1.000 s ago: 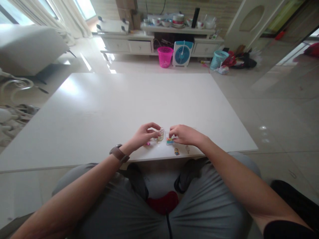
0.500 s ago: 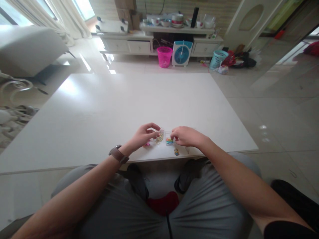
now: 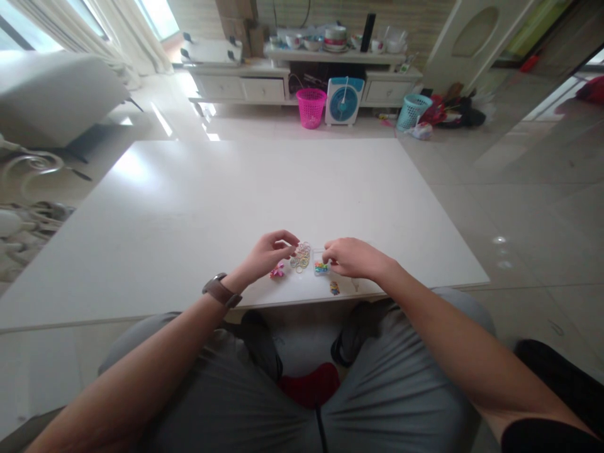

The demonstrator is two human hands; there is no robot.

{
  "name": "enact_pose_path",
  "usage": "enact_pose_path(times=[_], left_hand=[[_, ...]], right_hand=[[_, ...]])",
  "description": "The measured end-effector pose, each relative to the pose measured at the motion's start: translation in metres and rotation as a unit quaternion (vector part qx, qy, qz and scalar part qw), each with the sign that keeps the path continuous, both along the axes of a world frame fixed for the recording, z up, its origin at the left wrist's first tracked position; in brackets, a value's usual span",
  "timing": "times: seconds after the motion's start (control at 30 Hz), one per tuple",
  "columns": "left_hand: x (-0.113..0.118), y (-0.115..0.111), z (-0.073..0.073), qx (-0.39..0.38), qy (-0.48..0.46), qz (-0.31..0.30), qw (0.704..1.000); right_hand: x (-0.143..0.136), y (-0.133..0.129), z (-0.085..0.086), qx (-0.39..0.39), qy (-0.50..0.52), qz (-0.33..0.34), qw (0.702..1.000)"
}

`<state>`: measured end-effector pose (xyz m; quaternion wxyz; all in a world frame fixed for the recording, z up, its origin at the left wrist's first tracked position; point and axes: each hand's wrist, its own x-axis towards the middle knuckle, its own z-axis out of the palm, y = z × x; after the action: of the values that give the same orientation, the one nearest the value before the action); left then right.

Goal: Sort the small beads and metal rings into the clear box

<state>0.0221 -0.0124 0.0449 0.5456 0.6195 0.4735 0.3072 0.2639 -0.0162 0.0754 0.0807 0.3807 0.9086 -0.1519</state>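
While the right hand [image 3: 353, 257] curls over the clear box [image 3: 316, 254], grip unclear, the left hand [image 3: 270, 253], fingers parted, hovers beside rings [image 3: 301, 259] left of that box.

Daylight on a glossy tiled floor [image 3: 476, 233]
Low white cabinet [image 3: 264, 90] along the striped wall [image 3: 340, 9]; cream curtains [image 3: 141, 44] left; glare on the white table [image 3: 283, 189].

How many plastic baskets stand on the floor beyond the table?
2: the pink basket, left of the blue fan, and the light-blue basket, near the cabinet's right end. Others could be hidden.
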Motion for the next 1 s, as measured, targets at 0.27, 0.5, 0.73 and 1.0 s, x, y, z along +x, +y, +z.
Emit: enact_pose_path(times=[0.27,0.5,0.73,1.0], left_hand=[[-0.012,0.01,0.0,0.061,0.085,0.026,0.994],[-0.032,0.016,-0.001,0.121,0.232,-0.046,0.964],[-0.031,0.012,0.0,0.104,0.298,-0.107,0.943],[-0.028,0.013,-0.003,0.13,0.339,-0.091,0.927]], right_hand=[[0.005,0.002,0.004,0.016,0.04,0.003,0.999],[0.015,0.004,-0.003,-0.036,0.028,-0.025,0.999],[0.012,0.005,-0.012,-0.014,0.002,-0.018,1.0],[0.01,0.006,-0.02,0.008,0.009,-0.018,1.0]])
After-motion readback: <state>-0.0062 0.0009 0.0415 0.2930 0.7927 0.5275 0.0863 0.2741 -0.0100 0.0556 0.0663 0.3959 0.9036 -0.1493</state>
